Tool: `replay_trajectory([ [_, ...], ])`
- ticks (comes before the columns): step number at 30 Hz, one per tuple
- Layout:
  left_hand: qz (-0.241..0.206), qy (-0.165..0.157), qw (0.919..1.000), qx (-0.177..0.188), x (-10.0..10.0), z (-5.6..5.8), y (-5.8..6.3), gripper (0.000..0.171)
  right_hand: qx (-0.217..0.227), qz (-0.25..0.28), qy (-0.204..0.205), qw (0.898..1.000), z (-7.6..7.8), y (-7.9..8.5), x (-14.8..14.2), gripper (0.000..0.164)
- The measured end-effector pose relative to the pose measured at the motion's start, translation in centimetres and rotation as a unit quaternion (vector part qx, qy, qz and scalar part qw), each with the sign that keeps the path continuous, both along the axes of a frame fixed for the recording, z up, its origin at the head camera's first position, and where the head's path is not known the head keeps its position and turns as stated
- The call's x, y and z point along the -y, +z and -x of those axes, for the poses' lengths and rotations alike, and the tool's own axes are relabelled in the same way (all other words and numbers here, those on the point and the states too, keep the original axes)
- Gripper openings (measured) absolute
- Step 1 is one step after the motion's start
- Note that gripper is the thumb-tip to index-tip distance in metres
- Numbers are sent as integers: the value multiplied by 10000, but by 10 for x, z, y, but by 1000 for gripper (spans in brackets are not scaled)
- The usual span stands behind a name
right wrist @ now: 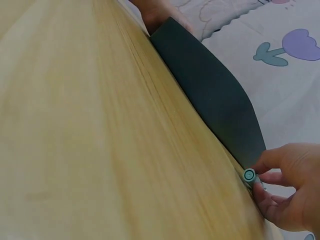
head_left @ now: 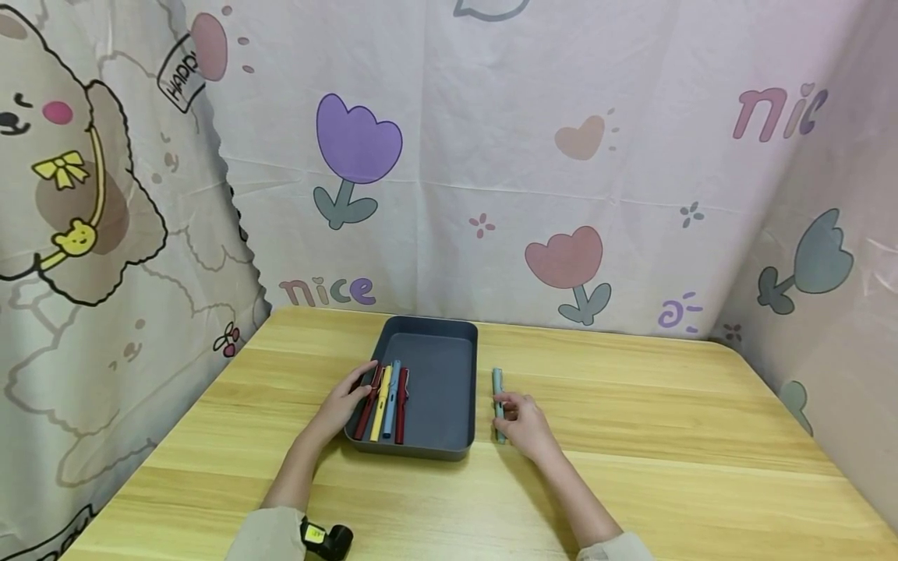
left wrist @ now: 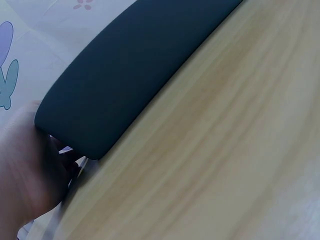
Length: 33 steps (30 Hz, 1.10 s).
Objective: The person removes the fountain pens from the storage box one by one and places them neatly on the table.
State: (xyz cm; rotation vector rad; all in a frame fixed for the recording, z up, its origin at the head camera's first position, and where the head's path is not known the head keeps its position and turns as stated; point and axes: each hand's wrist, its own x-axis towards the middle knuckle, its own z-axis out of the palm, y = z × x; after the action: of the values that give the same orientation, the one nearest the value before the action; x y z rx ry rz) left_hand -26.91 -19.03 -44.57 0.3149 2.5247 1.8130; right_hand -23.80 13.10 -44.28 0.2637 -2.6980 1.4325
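Note:
A dark grey tray (head_left: 442, 389) sits on the wooden table, with several capped pens side by side in its left part: a dark red pen (head_left: 365, 411), a yellow pen (head_left: 381, 405), a blue pen (head_left: 391, 401) and another dark red one. My left hand (head_left: 340, 405) grips the tray's left wall, thumb over the rim beside the pens. In the left wrist view its fingers are partly hidden behind the tray (left wrist: 115, 75). To the right of the tray, my right hand (head_left: 526, 427) pinches a pale teal pen (head_left: 497, 382) between thumb and fingers. The pen's round end (right wrist: 249, 174) faces the right wrist camera.
The wooden table (head_left: 666, 421) extends to both sides of the tray. A patterned cloth (head_left: 477, 156) hangs behind the table and at its left and right. On the left sleeve's cuff is a small black device (head_left: 328, 539) with a yellow label.

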Motion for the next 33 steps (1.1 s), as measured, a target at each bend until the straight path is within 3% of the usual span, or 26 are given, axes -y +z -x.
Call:
replay_trajectory([
  [13, 105, 8, 9999, -47, 1, 0, 0, 45, -173, -81, -71, 9998, -3, 1, 1, 33],
  [33, 101, 14, 9999, -59, 2, 0, -2, 45, -157, 347, -74, 9992, -2, -3, -2, 34],
])
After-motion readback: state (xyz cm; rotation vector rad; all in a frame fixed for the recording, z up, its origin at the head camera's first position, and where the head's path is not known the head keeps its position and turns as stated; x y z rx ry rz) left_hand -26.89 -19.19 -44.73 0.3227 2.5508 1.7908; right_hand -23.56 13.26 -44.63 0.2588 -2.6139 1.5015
